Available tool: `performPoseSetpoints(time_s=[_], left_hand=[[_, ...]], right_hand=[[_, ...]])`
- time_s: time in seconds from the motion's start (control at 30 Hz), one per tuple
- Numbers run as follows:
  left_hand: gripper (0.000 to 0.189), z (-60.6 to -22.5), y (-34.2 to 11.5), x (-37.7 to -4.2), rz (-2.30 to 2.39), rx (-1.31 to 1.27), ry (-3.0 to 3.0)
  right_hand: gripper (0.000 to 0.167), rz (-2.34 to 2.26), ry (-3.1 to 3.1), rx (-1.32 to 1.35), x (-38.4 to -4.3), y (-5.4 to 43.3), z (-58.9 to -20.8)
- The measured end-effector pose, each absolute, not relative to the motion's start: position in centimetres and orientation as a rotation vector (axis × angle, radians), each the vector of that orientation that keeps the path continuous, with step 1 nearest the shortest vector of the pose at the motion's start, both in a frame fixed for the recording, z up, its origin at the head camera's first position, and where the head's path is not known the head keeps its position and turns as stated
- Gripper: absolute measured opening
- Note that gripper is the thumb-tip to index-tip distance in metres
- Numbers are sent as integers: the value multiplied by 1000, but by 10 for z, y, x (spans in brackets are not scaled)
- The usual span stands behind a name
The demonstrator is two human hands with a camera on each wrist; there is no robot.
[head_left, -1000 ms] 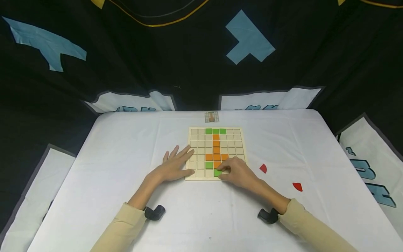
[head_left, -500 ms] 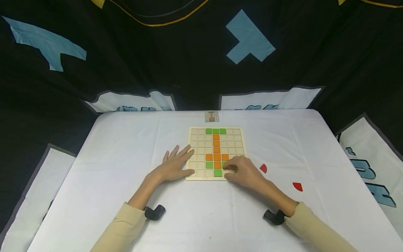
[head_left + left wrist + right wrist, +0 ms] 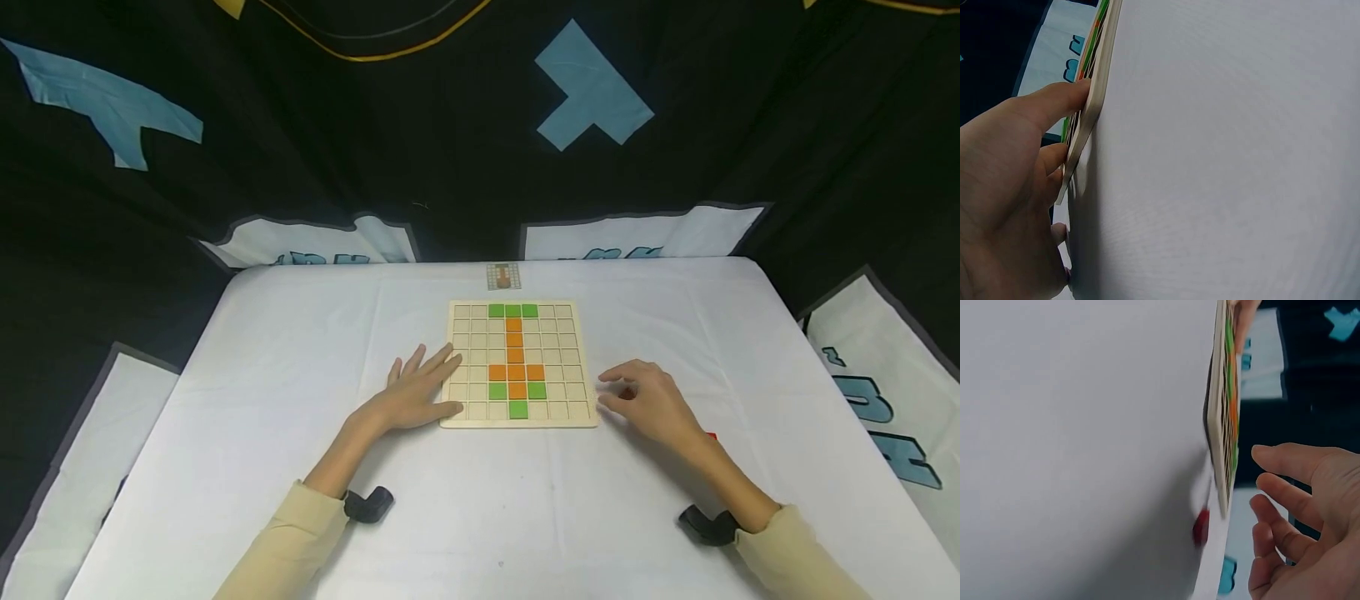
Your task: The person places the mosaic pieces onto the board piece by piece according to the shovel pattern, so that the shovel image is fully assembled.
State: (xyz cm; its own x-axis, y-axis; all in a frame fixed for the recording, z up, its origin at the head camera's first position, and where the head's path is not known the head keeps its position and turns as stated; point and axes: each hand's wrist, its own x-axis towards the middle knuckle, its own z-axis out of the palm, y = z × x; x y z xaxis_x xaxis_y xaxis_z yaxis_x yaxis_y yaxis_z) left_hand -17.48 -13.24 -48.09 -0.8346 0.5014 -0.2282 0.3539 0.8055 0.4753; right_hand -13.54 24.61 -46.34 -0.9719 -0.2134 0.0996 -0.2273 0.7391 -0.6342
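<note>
A pale square grid board [image 3: 558,408] lies on the white table. Green tiles [image 3: 518,409] and orange tiles [image 3: 514,340] fill some of its cells in an upright figure. My left hand [image 3: 412,402] rests at the board's left edge with fingers spread and thumb on the near left corner. Just off the board's right side, my right hand [image 3: 648,404] hovers with fingers loosely bent and a gap between thumb and index finger, holding nothing. In the right wrist view, a red piece [image 3: 1200,528] lies on the table below that hand. Another red piece [image 3: 712,435] is mostly hidden behind the right wrist.
A small printed card [image 3: 503,277] with a grid pattern lies beyond the board near the table's far edge. White cloth [image 3: 300,333] covers the table. A black patterned curtain [image 3: 450,167] hangs behind it.
My right hand has set a green tile into the cell right of the lowest orange tile, let go, and moved right off the board over the nearer red piece. The left hand stays put.
</note>
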Motion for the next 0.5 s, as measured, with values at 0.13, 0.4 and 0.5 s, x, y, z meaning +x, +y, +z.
performPoseSetpoints(time_s=[0.13, 0.4, 0.5], left_hand=[[81, -481, -132, -175, 592, 649, 2650], [82, -481, -132, -176, 587, 647, 2650], [82, -481, -132, -176, 591, 651, 2650]], right_hand=[[32, 1043, -2937, 339, -132, 264, -465], [33, 1019, -3001, 352, -129, 280, -471], [34, 1018, -3006, 355, -129, 282, -472]])
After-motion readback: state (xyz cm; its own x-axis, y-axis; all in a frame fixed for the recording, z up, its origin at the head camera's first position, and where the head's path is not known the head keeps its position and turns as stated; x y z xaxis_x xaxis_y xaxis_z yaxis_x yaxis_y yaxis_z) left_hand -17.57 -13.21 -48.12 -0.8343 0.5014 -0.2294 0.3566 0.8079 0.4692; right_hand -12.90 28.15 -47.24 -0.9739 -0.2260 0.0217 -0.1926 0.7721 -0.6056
